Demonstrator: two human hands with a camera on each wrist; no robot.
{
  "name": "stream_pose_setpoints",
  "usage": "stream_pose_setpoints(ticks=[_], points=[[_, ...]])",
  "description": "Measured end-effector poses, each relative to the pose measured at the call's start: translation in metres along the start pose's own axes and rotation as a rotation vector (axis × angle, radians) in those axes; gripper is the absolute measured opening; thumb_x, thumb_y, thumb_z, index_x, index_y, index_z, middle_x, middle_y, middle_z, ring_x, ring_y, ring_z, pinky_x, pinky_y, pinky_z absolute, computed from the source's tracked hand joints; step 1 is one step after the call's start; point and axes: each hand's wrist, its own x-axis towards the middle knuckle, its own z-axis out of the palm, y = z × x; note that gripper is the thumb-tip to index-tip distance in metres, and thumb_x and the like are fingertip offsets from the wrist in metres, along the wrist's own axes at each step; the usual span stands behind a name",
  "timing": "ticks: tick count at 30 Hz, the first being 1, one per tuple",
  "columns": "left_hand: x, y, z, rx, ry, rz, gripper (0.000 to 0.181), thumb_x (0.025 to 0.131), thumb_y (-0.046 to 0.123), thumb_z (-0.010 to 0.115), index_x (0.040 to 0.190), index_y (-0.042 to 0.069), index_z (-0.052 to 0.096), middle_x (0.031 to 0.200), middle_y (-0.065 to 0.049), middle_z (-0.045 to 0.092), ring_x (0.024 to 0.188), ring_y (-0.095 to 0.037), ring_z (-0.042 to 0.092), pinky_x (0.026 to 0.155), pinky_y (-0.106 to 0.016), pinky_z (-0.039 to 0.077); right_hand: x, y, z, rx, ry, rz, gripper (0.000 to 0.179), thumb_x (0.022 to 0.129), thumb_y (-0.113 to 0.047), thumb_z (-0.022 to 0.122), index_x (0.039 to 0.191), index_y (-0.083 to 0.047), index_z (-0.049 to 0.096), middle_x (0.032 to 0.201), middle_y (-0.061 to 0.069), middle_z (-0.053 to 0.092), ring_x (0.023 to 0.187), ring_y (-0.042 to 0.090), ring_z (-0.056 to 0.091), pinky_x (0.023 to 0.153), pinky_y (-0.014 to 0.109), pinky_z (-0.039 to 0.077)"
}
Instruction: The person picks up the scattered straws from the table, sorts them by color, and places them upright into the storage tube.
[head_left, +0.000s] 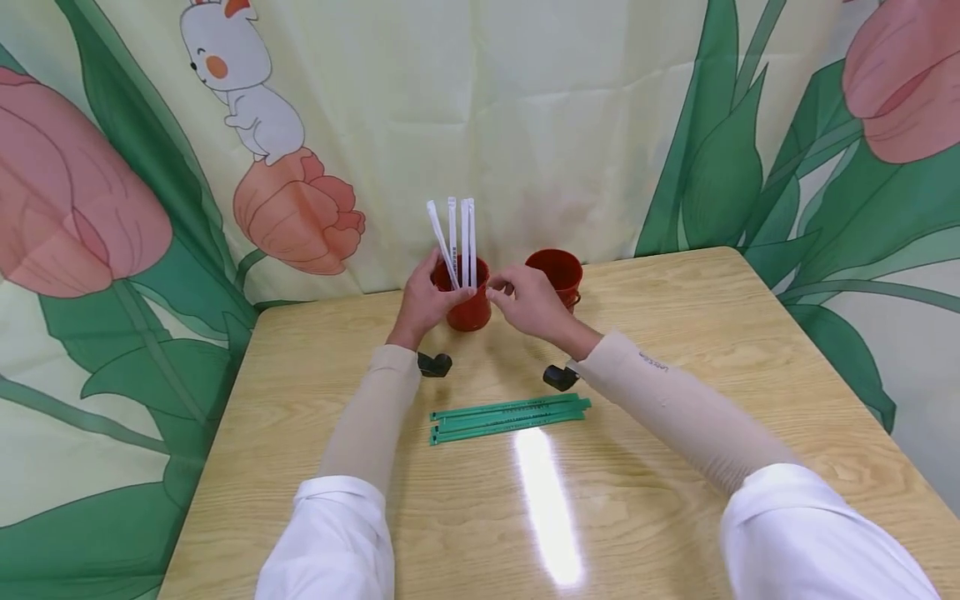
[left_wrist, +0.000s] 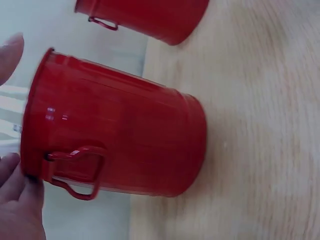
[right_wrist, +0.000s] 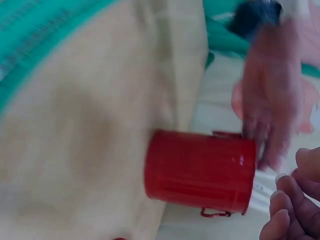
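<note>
Several slim white paper-wrapped sticks (head_left: pixel 465 233) stand upright in a small red metal bucket (head_left: pixel 470 315), one leaning left. My left hand (head_left: pixel 429 302) is at the bucket's left rim, its thumb stretched across in front of the sticks. In the left wrist view, its fingers (left_wrist: pixel 25 197) touch the bucket's rim by the wire handle (left_wrist: pixel 82 172), while the thumb stands apart. At the bucket's right rim is my right hand (head_left: pixel 528 302), loosely curled with nothing visible in it. Its fingertips (right_wrist: pixel 280 220) appear just past the bucket's mouth in the right wrist view.
A second red bucket (head_left: pixel 555 268) stands right of the first, partly behind my right hand. Several flat green printed packets (head_left: pixel 510 417) lie nearer on the wooden table (head_left: pixel 300 500). Black wrist cameras (head_left: pixel 560 377) hang below both wrists. A printed curtain (head_left: pixel 525 125) backs the table.
</note>
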Motion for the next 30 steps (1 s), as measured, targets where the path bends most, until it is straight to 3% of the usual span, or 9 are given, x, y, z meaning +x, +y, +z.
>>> stream_pose_setpoints(ticks=[6,9,11,17,25,30], points=[[-0.007,0.009,-0.004,0.025,0.074,-0.051,0.088,0.086,0.035,0.086,0.160,0.020,0.040,0.164,-0.007,0.044,0.152,-0.034,0.041,0.121,-0.060,0.040,-0.058,0.009,0.007,-0.073,-0.109,-0.151,0.016,0.098,-0.013,0.071,0.113,-0.007,0.073,0.102,0.006,0.074,0.092,0.019,0.065,0.081,0.034,0.057],[-0.011,0.014,-0.002,0.012,0.125,-0.020,0.093,0.085,0.035,0.087,0.161,0.015,0.038,0.167,-0.008,0.040,0.154,-0.036,0.037,0.125,-0.057,0.036,-0.078,0.015,0.010,-0.096,-0.184,-0.187,0.017,0.098,-0.014,0.071,0.114,-0.007,0.073,0.101,0.003,0.073,0.092,0.018,0.065,0.082,0.033,0.057],[-0.013,0.017,0.001,-0.029,0.135,0.028,0.092,0.085,0.035,0.087,0.160,0.013,0.040,0.164,-0.010,0.042,0.151,-0.036,0.041,0.125,-0.055,0.038,-0.088,0.019,0.010,-0.110,-0.220,-0.187,0.017,0.097,-0.013,0.073,0.113,-0.006,0.073,0.101,0.002,0.073,0.093,0.019,0.065,0.082,0.033,0.057],[-0.016,0.027,0.015,-0.145,0.100,0.118,0.088,0.085,0.029,0.087,0.159,0.012,0.041,0.155,-0.015,0.049,0.143,-0.033,0.052,0.119,-0.054,0.046,-0.097,0.028,0.006,-0.112,-0.248,-0.184,0.012,0.095,-0.011,0.074,0.106,-0.005,0.074,0.098,0.002,0.073,0.091,0.022,0.065,0.082,0.035,0.056],[-0.015,0.038,0.054,-0.080,0.040,0.188,0.090,0.086,0.029,0.087,0.160,0.010,0.040,0.163,-0.011,0.045,0.151,-0.027,0.045,0.123,-0.043,0.042,-0.099,0.046,0.011,-0.159,-0.307,-0.157,0.008,0.093,-0.008,0.076,0.101,-0.009,0.078,0.096,0.000,0.075,0.089,0.016,0.065,0.083,0.035,0.058],[-0.012,0.049,0.078,-0.124,0.031,0.201,0.089,0.086,0.030,0.087,0.159,0.010,0.041,0.162,-0.010,0.049,0.151,-0.024,0.047,0.124,-0.033,0.040,-0.097,0.055,0.021,-0.174,-0.359,-0.172,0.008,0.092,-0.007,0.076,0.098,-0.011,0.080,0.095,-0.001,0.075,0.090,0.015,0.067,0.087,0.037,0.059]])
